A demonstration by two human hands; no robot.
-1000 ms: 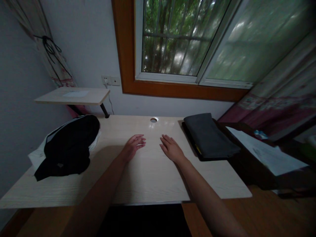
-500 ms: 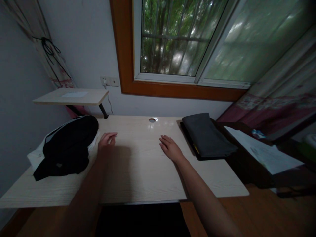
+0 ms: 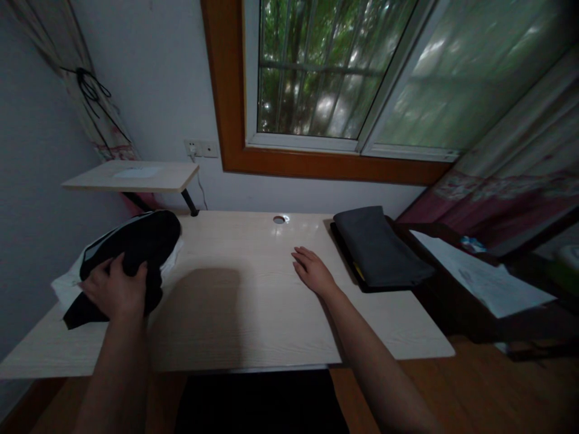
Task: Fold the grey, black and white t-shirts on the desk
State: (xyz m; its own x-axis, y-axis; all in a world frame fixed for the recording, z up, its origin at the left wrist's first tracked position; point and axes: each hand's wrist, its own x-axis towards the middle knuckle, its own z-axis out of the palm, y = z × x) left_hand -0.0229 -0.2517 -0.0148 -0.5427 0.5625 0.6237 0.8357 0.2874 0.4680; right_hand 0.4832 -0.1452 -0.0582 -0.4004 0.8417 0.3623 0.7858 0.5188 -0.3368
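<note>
My left hand [image 3: 115,289] is over a heap of black clothing [image 3: 131,241] on the left of the desk [image 3: 271,319]. Its fingers are spread and bent toward the fabric; whether they touch it I cannot tell. White cloth [image 3: 67,289] shows from beneath the dark heap. My right hand [image 3: 314,274] lies flat on the desktop, fingers stretched out, holding nothing. Just right of it sits a folded dark grey cloth [image 3: 377,247] on top of a flat black item [image 3: 350,259].
A small raised shelf [image 3: 172,178] with a paper on it stands at the back left. Near the rear edge is a round cable hole [image 3: 279,220]. Beyond the desk's right side, a white sheet [image 3: 484,277] lies on a dark surface. A window [image 3: 316,78] is ahead.
My left hand has moved left and slightly down, from the bare desktop to over the black clothing, and its fingers have spread. My right hand stays in place.
</note>
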